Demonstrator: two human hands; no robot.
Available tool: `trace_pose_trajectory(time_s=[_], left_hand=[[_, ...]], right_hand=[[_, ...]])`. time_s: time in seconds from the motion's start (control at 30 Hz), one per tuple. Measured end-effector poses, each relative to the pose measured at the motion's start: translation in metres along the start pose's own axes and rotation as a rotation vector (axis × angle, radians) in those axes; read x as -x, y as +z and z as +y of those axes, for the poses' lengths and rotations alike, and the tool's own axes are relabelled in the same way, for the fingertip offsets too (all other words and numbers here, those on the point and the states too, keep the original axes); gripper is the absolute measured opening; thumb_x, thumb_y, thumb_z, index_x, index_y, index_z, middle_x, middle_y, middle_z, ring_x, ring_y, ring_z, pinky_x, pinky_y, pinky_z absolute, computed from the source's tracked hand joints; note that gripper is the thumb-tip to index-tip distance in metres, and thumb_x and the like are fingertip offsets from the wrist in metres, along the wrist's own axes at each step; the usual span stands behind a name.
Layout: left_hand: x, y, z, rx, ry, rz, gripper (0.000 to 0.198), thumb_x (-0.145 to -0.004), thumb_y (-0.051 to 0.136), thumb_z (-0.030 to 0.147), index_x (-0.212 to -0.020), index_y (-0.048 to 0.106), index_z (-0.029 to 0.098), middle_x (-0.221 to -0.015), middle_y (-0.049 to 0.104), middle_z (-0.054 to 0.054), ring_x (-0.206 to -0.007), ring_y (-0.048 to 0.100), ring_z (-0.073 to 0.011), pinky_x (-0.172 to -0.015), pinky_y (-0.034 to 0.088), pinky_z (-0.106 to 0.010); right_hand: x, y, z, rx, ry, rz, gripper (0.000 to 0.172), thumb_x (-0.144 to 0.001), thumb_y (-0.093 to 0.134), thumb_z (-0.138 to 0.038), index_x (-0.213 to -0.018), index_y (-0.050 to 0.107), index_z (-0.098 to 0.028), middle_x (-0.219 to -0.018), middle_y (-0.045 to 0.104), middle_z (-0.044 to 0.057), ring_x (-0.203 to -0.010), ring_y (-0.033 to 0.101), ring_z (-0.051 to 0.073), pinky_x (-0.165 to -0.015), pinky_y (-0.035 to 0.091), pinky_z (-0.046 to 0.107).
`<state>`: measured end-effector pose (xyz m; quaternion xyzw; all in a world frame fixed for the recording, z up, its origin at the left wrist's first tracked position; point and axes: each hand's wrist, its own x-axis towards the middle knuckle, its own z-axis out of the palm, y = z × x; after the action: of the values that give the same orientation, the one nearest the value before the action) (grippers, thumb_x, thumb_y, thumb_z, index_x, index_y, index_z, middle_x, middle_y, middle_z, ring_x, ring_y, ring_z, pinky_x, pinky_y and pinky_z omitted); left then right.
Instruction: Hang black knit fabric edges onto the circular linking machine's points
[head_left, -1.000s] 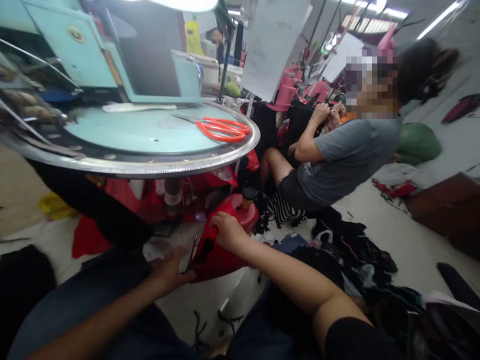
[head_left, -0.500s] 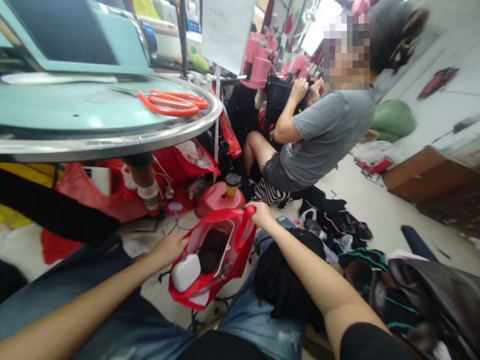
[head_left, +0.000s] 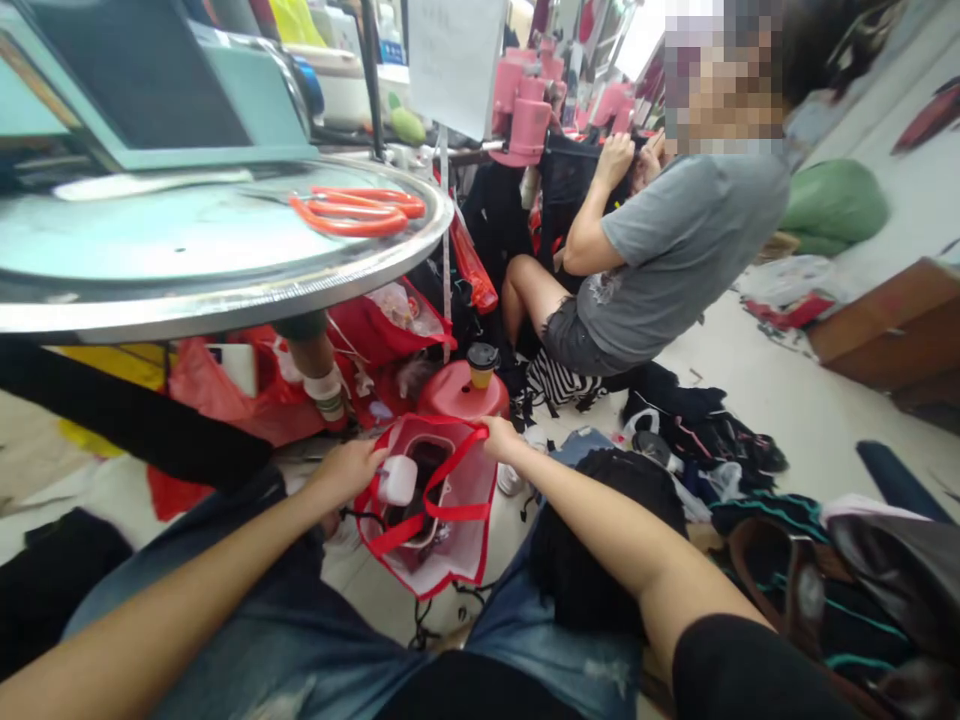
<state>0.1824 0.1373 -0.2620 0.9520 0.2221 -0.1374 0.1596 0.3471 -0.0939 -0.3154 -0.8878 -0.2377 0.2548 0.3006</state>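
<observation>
A red tote bag (head_left: 472,540) with a pale lining hangs open between my knees. My left hand (head_left: 349,470) is closed on its left rim, beside a white rounded charger-like block (head_left: 397,480) in the bag's mouth. My right hand (head_left: 501,440) grips the upper right rim near a strap. Inside lies a clear-walled container with something dark in it (head_left: 427,462); its contents I cannot make out. The red straps (head_left: 457,512) droop across the opening.
A round metal-edged table (head_left: 360,262) with orange-handled scissors (head_left: 360,212) stands at upper left. Behind the bag, a red stool (head_left: 457,392) bears a lidded cup (head_left: 482,368). A co-worker in a grey shirt (head_left: 675,250) sits at right; dark clothes (head_left: 720,430) lie on the floor.
The bag's mouth has opened wider and tipped towards me, its straps now lying across it. The white block sits higher, near my left hand. The view has shifted slightly left.
</observation>
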Motion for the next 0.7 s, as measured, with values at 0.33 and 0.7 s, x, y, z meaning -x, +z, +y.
trace_pose_trajectory(time_s=[0.33, 0.7], left_hand=[[-0.015, -0.004, -0.011, -0.116, 0.023, -0.068, 0.04, -0.096, 0.038, 0.035, -0.087, 0.071, 0.013, -0.099, 0.076, -0.016, -0.094, 0.07, -0.0272, -0.072, 0.044, -0.028], [-0.044, 0.055, 0.004, -0.188, 0.244, -0.372, 0.022, -0.089, 0.06, 0.028, -0.095, 0.074, 0.012, -0.101, 0.075, -0.017, -0.099, 0.071, -0.0307, -0.081, 0.051, -0.034]], right_hand=[[0.019, 0.072, -0.017, -0.037, 0.262, -0.221, 0.033, -0.096, 0.065, -0.036, -0.123, 0.063, -0.017, -0.124, 0.065, 0.008, -0.106, 0.066, 0.024, -0.088, 0.058, 0.042], [0.024, 0.058, -0.022, 0.032, 0.621, -0.658, 0.031, -0.097, 0.064, -0.034, -0.121, 0.062, -0.015, -0.117, 0.067, 0.008, -0.097, 0.068, 0.02, -0.082, 0.06, 0.039]])
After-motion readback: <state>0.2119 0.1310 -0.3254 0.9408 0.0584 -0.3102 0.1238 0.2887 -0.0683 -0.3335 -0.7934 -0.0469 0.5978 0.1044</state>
